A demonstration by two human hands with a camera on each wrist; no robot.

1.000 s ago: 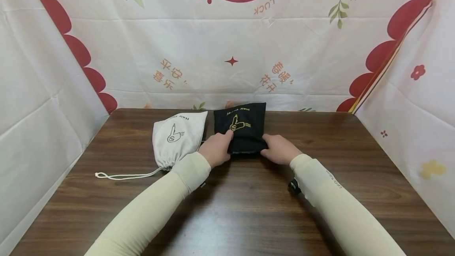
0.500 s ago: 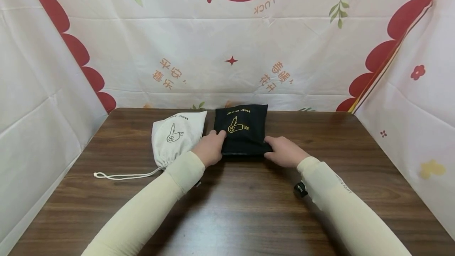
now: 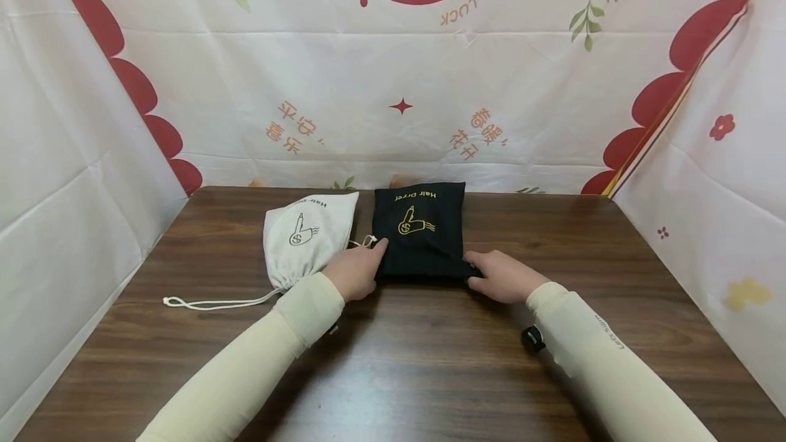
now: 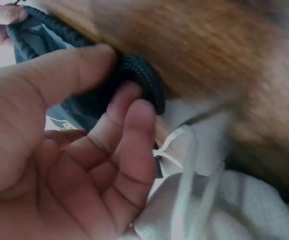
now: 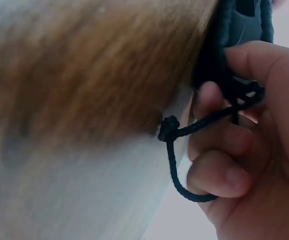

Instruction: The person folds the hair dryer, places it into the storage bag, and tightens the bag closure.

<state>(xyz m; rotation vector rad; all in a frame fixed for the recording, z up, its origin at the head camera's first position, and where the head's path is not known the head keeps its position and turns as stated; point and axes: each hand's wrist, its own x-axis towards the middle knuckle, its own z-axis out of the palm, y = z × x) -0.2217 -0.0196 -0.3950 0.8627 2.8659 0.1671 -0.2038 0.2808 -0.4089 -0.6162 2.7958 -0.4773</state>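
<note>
A black drawstring bag [image 3: 424, 251] with a yellow hair dryer print and "Hair Dryer" lettering lies at the back middle of the table. My left hand [image 3: 355, 270] holds the near left corner of its mouth between thumb and fingers. At the near right corner, my right hand [image 3: 506, 275] pinches the cloth. A knotted black cord [image 5: 173, 170] loops out by the right fingers in the right wrist view. The gathered rim [image 4: 59, 27] stands apart in the left wrist view, showing a grey inside. What the bag contains is hidden.
Left of the black bag lies a white drawstring bag [image 3: 307, 230] with a similar print, close to my left hand. Its white cord [image 3: 221, 304] trails leftward on the wooden table [image 3: 399, 367]. A printed cloth [image 3: 344, 74] hangs behind and along both sides.
Both hands have drawn back toward me and moved apart, with the bag's near edge stretched between them. The bag lies flatter and more of its print shows. The white bag has stayed put.
</note>
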